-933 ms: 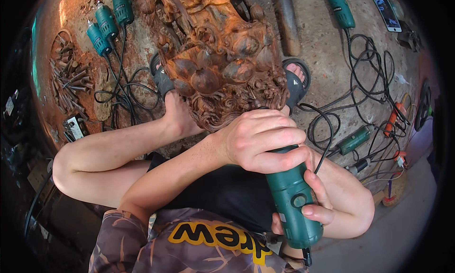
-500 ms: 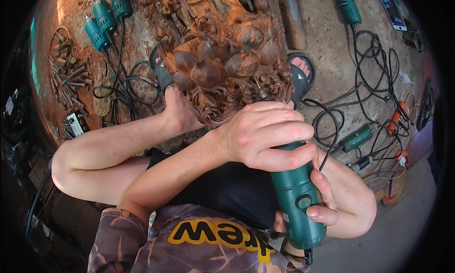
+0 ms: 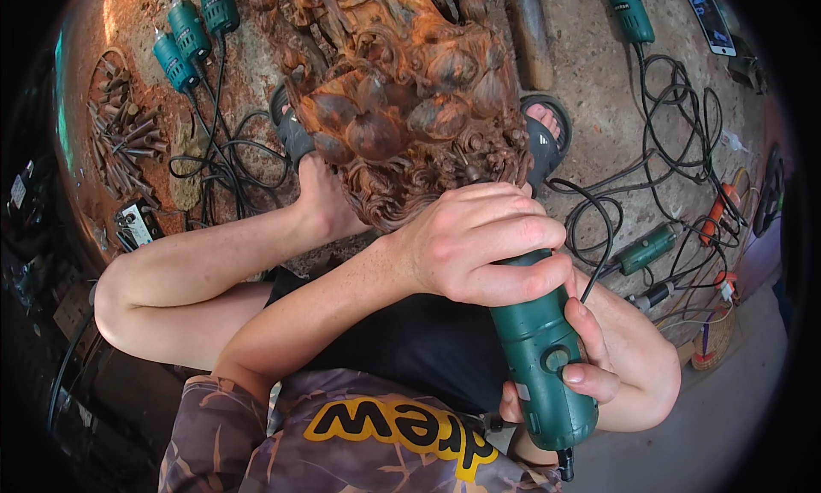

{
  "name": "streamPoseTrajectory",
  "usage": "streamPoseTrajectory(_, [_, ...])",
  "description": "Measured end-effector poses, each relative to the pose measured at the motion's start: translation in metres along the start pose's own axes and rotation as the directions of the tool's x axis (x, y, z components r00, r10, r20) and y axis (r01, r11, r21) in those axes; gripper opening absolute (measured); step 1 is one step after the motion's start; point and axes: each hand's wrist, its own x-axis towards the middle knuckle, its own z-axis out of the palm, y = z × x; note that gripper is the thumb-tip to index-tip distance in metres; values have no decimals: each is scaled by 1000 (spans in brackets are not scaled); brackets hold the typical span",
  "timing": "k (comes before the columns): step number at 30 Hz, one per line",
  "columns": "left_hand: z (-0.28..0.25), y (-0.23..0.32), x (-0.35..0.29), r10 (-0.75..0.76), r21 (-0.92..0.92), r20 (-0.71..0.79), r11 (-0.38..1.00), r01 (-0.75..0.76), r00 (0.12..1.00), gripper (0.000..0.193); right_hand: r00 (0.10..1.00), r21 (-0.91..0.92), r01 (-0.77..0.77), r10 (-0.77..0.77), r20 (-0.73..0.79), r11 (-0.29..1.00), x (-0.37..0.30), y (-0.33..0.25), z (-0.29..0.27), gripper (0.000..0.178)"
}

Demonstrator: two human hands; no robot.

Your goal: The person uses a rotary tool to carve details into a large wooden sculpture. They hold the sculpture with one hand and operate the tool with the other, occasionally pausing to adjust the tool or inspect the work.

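Observation:
A green electric die grinder [image 3: 543,348] lies slantwise over my lap, its front end toward a brown carved wood piece [image 3: 402,117] with rounded fruit-like lumps and curled ridges. My left hand [image 3: 487,245] wraps over the grinder's front part, knuckles up, its far side against the carving's near edge. Around the rear of the body are the fingers of my right hand [image 3: 590,356], the palm hidden beneath. The grinder's tip is mostly covered by my left hand, so its contact with the wood cannot be made out.
Several green grinders [image 3: 190,31] with black cords stand at the far left, beside a pile of metal bits [image 3: 128,138]. Another green grinder [image 3: 629,12], tangled cords [image 3: 676,108] and a phone [image 3: 708,18] lie at the right. My sandalled feet flank the carving.
The grinder's rear end has swung slightly to the right, my right hand moving along with it. My left hand stays almost in place on the front part.

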Motion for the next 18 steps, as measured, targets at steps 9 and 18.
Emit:
streamPoseTrajectory(9, [-2,0,0,-15,-3,33,1000,15,999,36,987,-53,157,-159,-37,986,8,10,-1,73])
streamPoseTrajectory(18, [-2,-1,-1,-28,-5,42,1000,29,999,35,993,-110,113,-117,-24,987,8,10,-2,77])
